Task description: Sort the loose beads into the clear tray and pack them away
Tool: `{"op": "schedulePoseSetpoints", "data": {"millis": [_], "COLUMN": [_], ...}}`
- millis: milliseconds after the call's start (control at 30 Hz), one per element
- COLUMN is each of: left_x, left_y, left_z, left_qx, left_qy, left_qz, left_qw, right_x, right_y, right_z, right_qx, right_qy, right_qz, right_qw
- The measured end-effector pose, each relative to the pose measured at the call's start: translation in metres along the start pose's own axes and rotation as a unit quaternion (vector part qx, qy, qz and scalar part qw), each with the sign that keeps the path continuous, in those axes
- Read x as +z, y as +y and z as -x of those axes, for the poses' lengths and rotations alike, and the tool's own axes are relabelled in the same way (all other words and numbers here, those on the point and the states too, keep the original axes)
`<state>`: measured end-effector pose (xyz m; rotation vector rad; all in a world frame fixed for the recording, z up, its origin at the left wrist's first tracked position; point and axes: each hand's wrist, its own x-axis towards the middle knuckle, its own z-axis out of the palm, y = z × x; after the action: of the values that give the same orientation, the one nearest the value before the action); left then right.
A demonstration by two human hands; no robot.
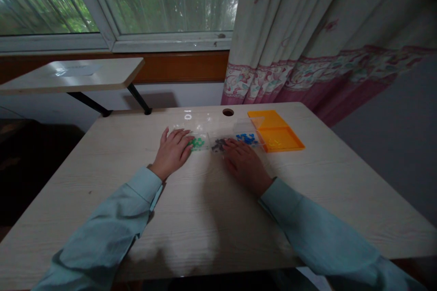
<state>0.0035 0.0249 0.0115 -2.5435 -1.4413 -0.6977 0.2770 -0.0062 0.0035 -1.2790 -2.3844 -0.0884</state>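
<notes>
A clear plastic case [209, 142] lies toward the back of the table, with small pieces sorted by colour. My left hand [173, 151] rests at its left end, fingers spread and stretched out beside the small green pieces [197, 143]. At the compartment of small dark grey pieces [217, 145], my right hand [246, 163] reaches in with bent fingers close together. Whatever its fingertips hold is hidden and slightly blurred. Small blue pieces [247, 138] lie just beyond the right hand.
An orange two-part tray [287, 138] with a few small yellow pieces [274, 142] adjoins the case on the right. A round hole [228, 112] pierces the pale wooden table [184, 227] near its back edge. A raised shelf [116, 72] stands at back left; a curtain [269, 54] hangs behind.
</notes>
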Motion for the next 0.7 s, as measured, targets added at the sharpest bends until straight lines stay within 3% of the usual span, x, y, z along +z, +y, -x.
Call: {"op": "schedulePoseSetpoints", "data": {"millis": [133, 300, 700], "left_x": [0.005, 0.005, 0.009], "left_y": [-0.001, -0.005, -0.002], "left_z": [0.003, 0.005, 0.009], "left_qx": [-0.034, -0.020, -0.026], "left_qy": [-0.017, -0.055, -0.042], "left_qz": [-0.010, -0.010, -0.026], "left_qw": [0.999, 0.998, 0.998], "right_x": [0.006, 0.011, -0.001], "right_y": [-0.007, -0.013, -0.018], "right_z": [0.002, 0.005, 0.000], "right_qx": [0.014, 0.011, 0.015], "right_qy": [-0.014, -0.029, -0.057], "right_qz": [-0.006, 0.008, 0.043], "right_qw": [1.000, 0.999, 0.997]}}
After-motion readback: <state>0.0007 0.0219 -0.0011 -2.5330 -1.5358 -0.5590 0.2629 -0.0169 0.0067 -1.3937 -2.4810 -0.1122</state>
